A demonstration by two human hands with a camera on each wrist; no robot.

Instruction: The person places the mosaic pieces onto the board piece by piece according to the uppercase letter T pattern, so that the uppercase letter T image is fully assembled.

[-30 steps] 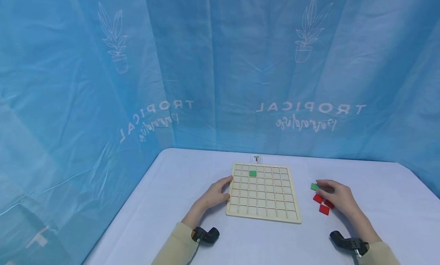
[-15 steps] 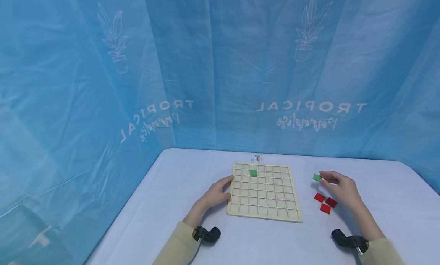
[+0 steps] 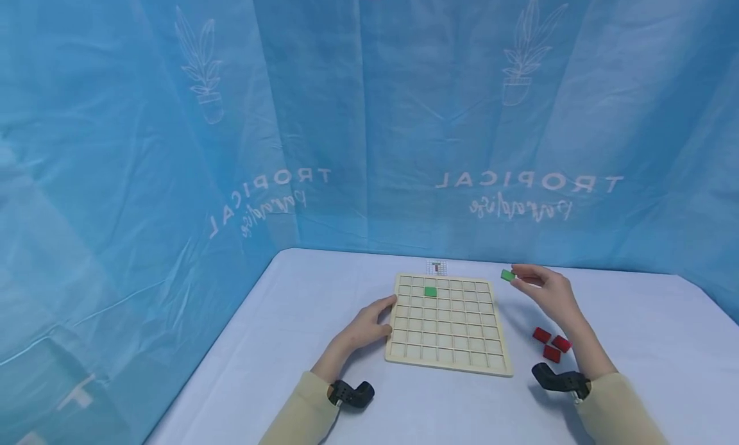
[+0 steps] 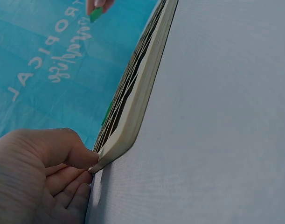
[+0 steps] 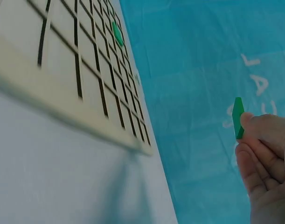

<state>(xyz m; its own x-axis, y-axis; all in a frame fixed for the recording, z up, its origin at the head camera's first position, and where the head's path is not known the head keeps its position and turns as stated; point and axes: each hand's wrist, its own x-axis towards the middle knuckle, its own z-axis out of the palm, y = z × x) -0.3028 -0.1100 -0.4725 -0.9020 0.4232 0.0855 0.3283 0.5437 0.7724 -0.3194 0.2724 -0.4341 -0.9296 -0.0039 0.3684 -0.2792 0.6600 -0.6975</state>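
Note:
My left hand (image 3: pixel 365 326) rests at the left edge of a pale wooden grid board (image 3: pixel 450 371). Its thumb (image 4: pixel 81 154) and forefinger touch that edge, spread apart. One green square tile (image 3: pixel 430 292) lies in a cell near the board's far side. Beyond the board's far right corner, my right hand (image 3: pixel 545 291) pinches another green tile (image 3: pixel 508 275) between thumb and fingertips. That tile is raised off the table, seen thin and edge-on in the right wrist view. Three red tiles (image 3: pixel 552 353) lie on the table nearer to me, beside the right forearm.
A small printed grid pattern card (image 3: pixel 437 267) lies just behind the board. White cloth covers the table (image 3: pixel 323 291). A blue curtain (image 3: pixel 404 143) with white lettering hangs behind it and along the left. Black cameras (image 3: pixel 560 379) are strapped to both wrists.
My right hand has lifted the green tile from beside the red ones and carried it away from me and leftward. The left hand has stayed at the board's edge.

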